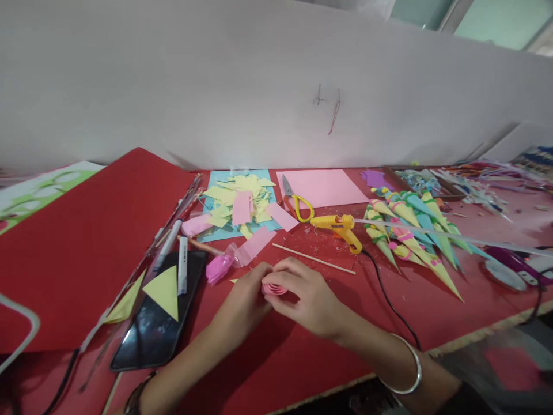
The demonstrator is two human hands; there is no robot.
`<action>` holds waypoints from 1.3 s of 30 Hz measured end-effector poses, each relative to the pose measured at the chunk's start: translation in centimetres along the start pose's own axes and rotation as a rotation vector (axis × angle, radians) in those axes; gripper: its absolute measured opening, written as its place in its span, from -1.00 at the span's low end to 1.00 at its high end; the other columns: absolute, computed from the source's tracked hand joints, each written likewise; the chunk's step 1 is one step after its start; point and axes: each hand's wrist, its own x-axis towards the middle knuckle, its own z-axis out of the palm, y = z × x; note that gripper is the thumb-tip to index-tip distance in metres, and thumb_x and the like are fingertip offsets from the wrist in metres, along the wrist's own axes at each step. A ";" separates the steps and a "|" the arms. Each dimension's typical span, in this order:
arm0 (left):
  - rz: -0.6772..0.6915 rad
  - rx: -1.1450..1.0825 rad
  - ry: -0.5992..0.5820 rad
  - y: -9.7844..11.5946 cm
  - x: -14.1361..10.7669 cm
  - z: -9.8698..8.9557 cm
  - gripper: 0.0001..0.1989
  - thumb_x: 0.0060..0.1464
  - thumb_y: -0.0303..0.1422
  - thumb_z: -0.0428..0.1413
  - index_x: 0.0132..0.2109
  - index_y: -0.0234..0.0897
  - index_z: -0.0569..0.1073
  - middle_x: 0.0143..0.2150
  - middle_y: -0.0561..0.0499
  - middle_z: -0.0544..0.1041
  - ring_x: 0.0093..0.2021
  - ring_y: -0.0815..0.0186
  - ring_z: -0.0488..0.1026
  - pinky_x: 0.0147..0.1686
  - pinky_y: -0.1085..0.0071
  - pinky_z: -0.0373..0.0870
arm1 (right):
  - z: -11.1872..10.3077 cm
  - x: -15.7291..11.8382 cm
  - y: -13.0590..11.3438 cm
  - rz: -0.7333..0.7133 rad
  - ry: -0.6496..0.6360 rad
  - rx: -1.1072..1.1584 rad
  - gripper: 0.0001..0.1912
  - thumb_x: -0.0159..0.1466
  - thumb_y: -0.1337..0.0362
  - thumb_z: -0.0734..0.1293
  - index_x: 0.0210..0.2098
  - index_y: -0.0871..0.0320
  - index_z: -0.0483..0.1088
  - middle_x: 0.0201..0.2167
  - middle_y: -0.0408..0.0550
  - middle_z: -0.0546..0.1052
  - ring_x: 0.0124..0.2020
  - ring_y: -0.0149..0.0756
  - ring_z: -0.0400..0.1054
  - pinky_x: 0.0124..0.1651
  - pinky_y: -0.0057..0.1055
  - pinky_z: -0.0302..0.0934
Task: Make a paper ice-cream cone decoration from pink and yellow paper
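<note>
Between my two hands is a coiled pink paper roll (275, 289), its spiral edge facing up. My left hand (249, 291) grips its left side, fingers curled. From the right, my right hand (309, 294) pinches the same roll with thumb and fingers. Just beyond my hands a thin wooden stick (314, 258) lies on the red table. A pink wrapped bundle (219, 268) is beside my left hand. Farther off rests a yellow glue gun (339, 227) with a long glue stick in its back and a black cord.
Cut yellow paper pieces (227, 196) lie on a blue sheet, near yellow-handled scissors (298, 202) and a pink sheet (324, 187). Several paper cones (415, 225) are piled right. A black phone (159, 328), a marker (182, 265) and a red board (86, 253) are left.
</note>
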 end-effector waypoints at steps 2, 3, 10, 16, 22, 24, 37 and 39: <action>0.000 0.033 -0.087 0.4 0.1 -0.8 -0.93 -0.09 -0.47 0.01 -0.44 -0.25 0.23 -0.50 0.13 0.36 -0.49 0.39 0.32 -0.51 0.51 0.21 | -0.1 0.0 0.2 0.002 -0.018 0.050 -0.86 0.20 0.34 0.21 -0.25 0.12 0.35 -0.30 -0.06 0.37 -0.28 -0.37 0.31 -0.20 -0.45 0.24; -0.006 0.053 -0.133 0.6 0.2 -1.3 -0.95 -0.08 -0.46 0.01 -0.43 -0.26 0.26 -0.49 0.12 0.38 -0.49 0.38 0.32 -0.49 0.51 0.21 | -0.2 0.1 0.2 0.000 -0.035 0.072 -0.87 0.19 0.35 0.22 -0.25 0.13 0.35 -0.30 -0.06 0.36 -0.27 -0.37 0.31 -0.19 -0.45 0.24; -0.062 0.027 -0.245 0.9 -0.1 -2.3 -0.83 -0.12 -0.50 0.04 -0.29 -0.27 0.38 -0.38 0.08 0.49 -0.38 0.31 0.40 -0.41 0.46 0.27 | -0.7 0.3 0.4 -0.024 -0.205 0.146 -0.81 0.17 0.30 0.29 -0.19 0.14 0.33 -0.26 -0.06 0.33 -0.24 -0.37 0.28 -0.15 -0.46 0.22; -0.090 -0.008 -0.269 0.7 0.0 -2.2 -0.88 -0.08 -0.45 0.04 -0.30 -0.27 0.37 -0.37 0.06 0.49 -0.35 0.29 0.43 -0.38 0.44 0.31 | -0.8 0.3 0.5 -0.026 -0.218 0.137 -0.81 0.21 0.33 0.25 -0.17 0.15 0.35 -0.27 -0.06 0.32 -0.23 -0.38 0.27 -0.14 -0.47 0.20; -0.070 0.112 -0.320 0.9 0.2 -2.5 -0.91 -0.03 -0.45 0.01 -0.29 -0.27 0.32 -0.37 0.07 0.45 -0.38 0.33 0.39 -0.41 0.46 0.28 | -1.0 0.2 0.7 -0.035 -0.140 0.169 -0.81 0.18 0.38 0.25 -0.20 0.11 0.36 -0.28 -0.08 0.34 -0.23 -0.38 0.28 -0.15 -0.46 0.21; -0.053 0.186 -0.317 0.7 0.2 -2.9 -0.86 -0.02 -0.39 0.04 -0.25 -0.26 0.31 -0.38 0.08 0.43 -0.41 0.33 0.38 -0.42 0.45 0.28 | -1.3 0.3 0.8 -0.029 -0.081 0.178 -0.82 0.17 0.36 0.27 -0.22 0.10 0.37 -0.30 -0.08 0.36 -0.26 -0.37 0.29 -0.18 -0.43 0.22; 0.171 0.569 -0.347 -2.6 0.7 -3.5 -0.67 -0.05 -0.33 0.14 -0.08 -0.22 0.36 -0.08 -0.07 0.41 -0.07 0.14 0.31 -0.08 0.23 0.21 | -2.0 0.9 2.0 0.076 0.205 0.270 -0.86 0.07 0.40 0.29 -0.34 0.12 0.33 -0.35 -0.09 0.40 -0.29 -0.32 0.30 -0.24 -0.36 0.22; 0.162 0.550 -0.336 -2.5 0.9 -3.2 -0.79 -0.03 -0.37 0.10 -0.18 -0.25 0.40 -0.18 -0.05 0.45 -0.16 0.18 0.36 -0.16 0.28 0.24 | -1.9 0.9 2.0 0.061 0.226 0.278 -0.86 0.07 0.40 0.29 -0.35 0.12 0.32 -0.31 -0.07 0.40 -0.24 -0.30 0.31 -0.19 -0.33 0.22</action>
